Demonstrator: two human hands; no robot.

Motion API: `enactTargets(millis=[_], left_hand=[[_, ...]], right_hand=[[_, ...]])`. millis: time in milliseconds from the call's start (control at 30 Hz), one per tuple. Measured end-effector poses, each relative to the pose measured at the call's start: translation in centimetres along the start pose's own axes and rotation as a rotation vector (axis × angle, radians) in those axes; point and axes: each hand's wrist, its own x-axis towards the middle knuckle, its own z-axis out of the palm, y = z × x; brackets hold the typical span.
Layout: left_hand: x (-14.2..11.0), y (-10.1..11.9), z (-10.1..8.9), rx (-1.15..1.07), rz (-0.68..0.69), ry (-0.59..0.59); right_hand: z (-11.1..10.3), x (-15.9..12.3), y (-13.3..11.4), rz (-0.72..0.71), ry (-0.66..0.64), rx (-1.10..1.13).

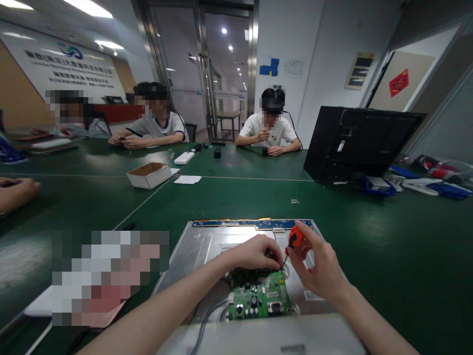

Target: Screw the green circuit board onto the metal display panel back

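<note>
My right hand point(321, 266) is closed round the orange and black handle of a screwdriver point(295, 237). Its thin shaft slants down to the top right corner of a green circuit board point(260, 296). Beside the tip, my left hand point(256, 252) has its fingers curled and pinched together; whatever they hold is too small or hidden. The board lies on the silver metal back of a display panel point(207, 246), and the left hand covers part of its far edge. A blue circuit strip point(225, 224) runs along the panel's far side.
A grey cable point(201, 333) crosses the panel's near left. Left of it lies a blurred-out flat item point(107, 281). Farther off stand an open cardboard box point(148, 176) and a black monitor casing point(354, 143). A small clear packet point(294, 201) lies beyond the panel. Several people sit around the green table point(406, 246).
</note>
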Motion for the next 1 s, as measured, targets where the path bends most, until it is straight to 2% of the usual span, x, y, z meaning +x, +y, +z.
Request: enactTargets(millis=[167, 433, 700, 867, 1000], left_hand=[[0.12, -0.18, -0.07, -0.001, 0.005, 0.004], [0.07, -0.13, -0.01, -0.008, -0.004, -0.011], [0.11, -0.19, -0.04, 0.018, -0.005, 0.001], [0.1, -0.09, -0.1, 0.004, 0.009, 0.003], [0.09, -0.15, -0.04, -0.018, 0.037, 0.008]], right_hand=[[0.12, 0.17, 0.11, -0.044, 0.029, -0.029], [-0.03, -0.08, 0.0, -0.01, -0.04, 0.033], [0.11, -0.12, 0.22, -0.025, 0.025, -0.055], [-0.02, 0.12, 0.18, -0.055, 0.013, -0.034], [-0.07, 0.17, 0.02, -0.019, 0.003, -0.031]])
